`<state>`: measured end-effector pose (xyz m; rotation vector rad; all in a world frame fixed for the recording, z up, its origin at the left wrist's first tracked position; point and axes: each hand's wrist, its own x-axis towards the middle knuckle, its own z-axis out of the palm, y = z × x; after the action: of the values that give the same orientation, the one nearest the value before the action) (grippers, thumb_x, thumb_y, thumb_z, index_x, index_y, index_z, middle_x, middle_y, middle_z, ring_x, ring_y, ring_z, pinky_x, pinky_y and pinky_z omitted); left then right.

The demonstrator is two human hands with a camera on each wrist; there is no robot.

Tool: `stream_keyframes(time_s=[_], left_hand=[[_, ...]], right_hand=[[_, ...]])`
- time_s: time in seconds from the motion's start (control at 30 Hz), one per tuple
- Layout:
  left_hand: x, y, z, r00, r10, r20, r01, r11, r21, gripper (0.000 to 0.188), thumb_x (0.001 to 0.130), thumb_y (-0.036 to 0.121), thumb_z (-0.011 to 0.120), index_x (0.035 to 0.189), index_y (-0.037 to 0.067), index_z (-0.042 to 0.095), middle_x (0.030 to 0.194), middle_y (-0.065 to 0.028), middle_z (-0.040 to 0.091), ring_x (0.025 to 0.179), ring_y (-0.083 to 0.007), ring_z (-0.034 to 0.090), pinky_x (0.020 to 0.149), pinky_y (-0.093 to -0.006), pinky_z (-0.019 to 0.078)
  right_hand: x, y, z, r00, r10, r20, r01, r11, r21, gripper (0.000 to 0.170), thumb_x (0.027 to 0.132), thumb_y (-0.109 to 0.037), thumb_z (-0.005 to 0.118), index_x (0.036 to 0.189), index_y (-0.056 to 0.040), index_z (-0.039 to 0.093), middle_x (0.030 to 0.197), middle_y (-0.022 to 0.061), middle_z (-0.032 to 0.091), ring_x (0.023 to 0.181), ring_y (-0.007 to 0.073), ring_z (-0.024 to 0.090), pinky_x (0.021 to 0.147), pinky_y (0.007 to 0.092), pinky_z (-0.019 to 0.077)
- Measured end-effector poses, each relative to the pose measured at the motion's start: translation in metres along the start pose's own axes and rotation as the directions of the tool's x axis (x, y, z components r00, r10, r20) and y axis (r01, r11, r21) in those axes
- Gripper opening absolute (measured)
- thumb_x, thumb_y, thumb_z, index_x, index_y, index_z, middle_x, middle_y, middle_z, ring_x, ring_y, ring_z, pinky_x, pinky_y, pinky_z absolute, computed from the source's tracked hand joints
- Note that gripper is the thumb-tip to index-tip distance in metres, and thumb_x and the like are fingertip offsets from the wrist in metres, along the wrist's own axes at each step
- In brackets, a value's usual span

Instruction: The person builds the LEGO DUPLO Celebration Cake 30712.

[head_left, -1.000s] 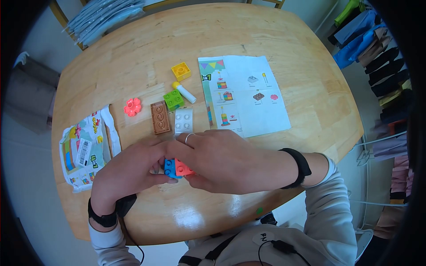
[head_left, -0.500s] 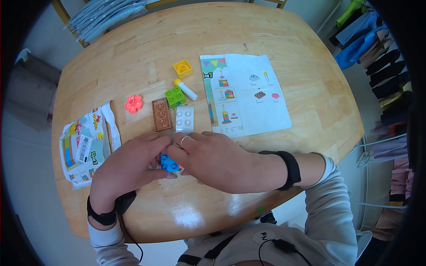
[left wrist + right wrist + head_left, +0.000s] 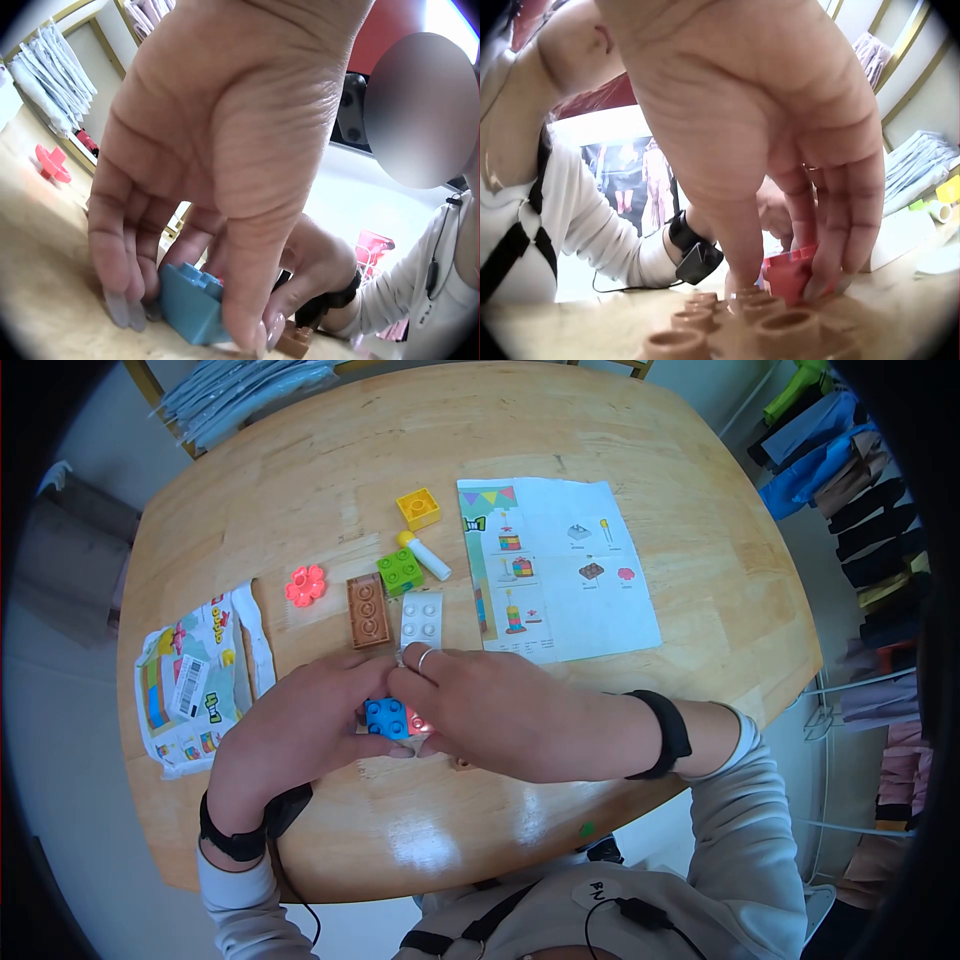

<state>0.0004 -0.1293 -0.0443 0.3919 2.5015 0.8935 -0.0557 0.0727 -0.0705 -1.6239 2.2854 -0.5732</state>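
Close to the tabletop, my left hand (image 3: 300, 725) pinches a blue toy brick (image 3: 386, 717) between thumb and fingers. My right hand (image 3: 485, 710) grips a coral-red brick (image 3: 789, 276), which sits right beside the blue one. Most of the red brick is hidden by the right hand in the head view. A brown studded brick (image 3: 769, 322) lies under the right wrist; only its corner peeks out in the head view. Just beyond the fingers lie a white studded brick (image 3: 422, 618) and another brown brick (image 3: 368, 610), its hollow underside up.
Farther back are a green brick (image 3: 400, 572), a yellow brick (image 3: 418, 508) and a white stick with a yellow tip (image 3: 428, 558). A coral flower piece (image 3: 306, 586) lies left of them. An instruction sheet (image 3: 590, 600) is at right, a printed bag (image 3: 160, 745) at left.
Both hands stay on the bricks with small shifts. More of the blue brick's top shows now, and a brown corner has come into sight below the right hand. The head view has shifted slightly.
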Motion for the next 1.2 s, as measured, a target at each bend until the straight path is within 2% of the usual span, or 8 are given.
stream_keyframes(time_s=[0.13, 0.2, 0.33, 0.43, 0.67, 0.87, 1.07, 1.2], left_hand=[[-0.001, -0.005, 0.002, 1.0, 0.001, -0.026, -0.001, 1.0, -0.003, 0.041, 0.075, 0.015, 0.08, 0.106, 0.004, 0.055, 0.098, -0.0157, 0.061, 0.095, -0.0375, 0.06, 0.08, -0.0429, 0.0491], [0.0, -0.015, 0.005, 0.99, 0.115, -0.076, -0.112, 0.993, 0.043, 0.047, 0.075, 0.022, 0.084, 0.111, 0.008, 0.058, 0.086, -0.0071, 0.06, 0.071, -0.0214, 0.058, 0.064, -0.0321, 0.0487], [0.001, -0.02, 0.008, 0.985, 0.153, -0.082, -0.145, 0.985, 0.092, 0.051, 0.075, 0.024, 0.083, 0.115, 0.007, 0.057, 0.082, -0.0087, 0.056, 0.071, -0.0241, 0.058, 0.064, -0.0348, 0.0485], [0.001, -0.018, 0.008, 0.988, 0.128, -0.089, -0.12, 0.988, 0.093, 0.05, 0.075, 0.026, 0.083, 0.114, 0.007, 0.057, 0.082, -0.0089, 0.056, 0.072, -0.0256, 0.058, 0.064, -0.0355, 0.0481], [0.001, -0.013, 0.008, 0.991, 0.116, -0.073, -0.107, 0.987, 0.116, 0.047, 0.076, 0.028, 0.083, 0.109, 0.007, 0.057, 0.085, -0.0094, 0.058, 0.074, -0.0258, 0.059, 0.065, -0.0355, 0.0478], [0.003, -0.013, 0.014, 0.982, 0.127, -0.139, -0.108, 0.984, 0.141, 0.047, 0.074, 0.028, 0.083, 0.106, 0.006, 0.056, 0.092, -0.0128, 0.061, 0.082, -0.0325, 0.062, 0.071, -0.0393, 0.0484], [0.0, -0.006, 0.013, 0.994, 0.005, -0.109, 0.015, 0.984, 0.178, 0.049, 0.075, 0.028, 0.082, 0.107, 0.005, 0.054, 0.093, -0.0152, 0.063, 0.087, -0.0378, 0.062, 0.074, -0.0415, 0.0484], [-0.006, -0.002, 0.019, 0.982, -0.004, -0.188, 0.054, 0.963, 0.265, 0.056, 0.072, 0.037, 0.083, 0.106, 0.005, 0.052, 0.088, -0.0153, 0.062, 0.083, -0.0379, 0.062, 0.07, -0.0429, 0.0473]], right_hand=[[0.0, 0.004, -0.012, 0.992, 0.036, 0.124, -0.054, 0.988, 0.148, 0.039, 0.085, -0.01, 0.068, 0.115, -0.0023, 0.045, 0.113, 0.0207, 0.053, 0.098, 0.0409, 0.061, 0.081, 0.0467, 0.0519], [0.002, 0.005, -0.012, 0.989, 0.064, 0.135, -0.084, 0.985, 0.148, 0.037, 0.085, -0.012, 0.07, 0.114, -0.0035, 0.048, 0.112, 0.0177, 0.053, 0.097, 0.039, 0.061, 0.081, 0.0452, 0.0517], [0.004, 0.008, -0.015, 0.991, 0.07, 0.114, -0.091, 0.977, 0.191, 0.037, 0.083, -0.015, 0.074, 0.112, -0.0038, 0.053, 0.109, 0.0131, 0.053, 0.097, 0.0356, 0.06, 0.08, 0.0432, 0.0513], [0.004, 0.007, -0.017, 0.981, 0.117, 0.157, -0.145, 0.973, 0.18, 0.038, 0.083, -0.014, 0.073, 0.114, -0.0036, 0.054, 0.107, 0.0138, 0.053, 0.096, 0.0362, 0.06, 0.08, 0.0441, 0.0512], [0.001, 0.006, -0.012, 0.993, 0.068, 0.096, -0.082, 0.985, 0.152, 0.039, 0.083, -0.01, 0.071, 0.116, -0.0019, 0.053, 0.109, 0.0176, 0.054, 0.096, 0.0388, 0.061, 0.082, 0.0454, 0.051], [-0.001, 0.008, -0.01, 0.997, 0.032, 0.076, -0.044, 0.986, 0.162, 0.034, 0.086, -0.01, 0.068, 0.114, -0.0003, 0.052, 0.11, 0.0196, 0.054, 0.094, 0.0392, 0.061, 0.082, 0.0456, 0.0512], [-0.002, 0.006, -0.01, 0.994, 0.037, 0.104, -0.049, 0.991, 0.124, 0.032, 0.09, -0.013, 0.064, 0.117, -0.0006, 0.052, 0.109, 0.0196, 0.054, 0.093, 0.0383, 0.062, 0.081, 0.0452, 0.0516], [-0.002, 0.002, -0.016, 0.986, 0.079, 0.148, -0.096, 0.989, 0.113, 0.034, 0.09, -0.015, 0.064, 0.119, -0.0034, 0.051, 0.108, 0.0181, 0.054, 0.094, 0.038, 0.062, 0.079, 0.045, 0.0517]])
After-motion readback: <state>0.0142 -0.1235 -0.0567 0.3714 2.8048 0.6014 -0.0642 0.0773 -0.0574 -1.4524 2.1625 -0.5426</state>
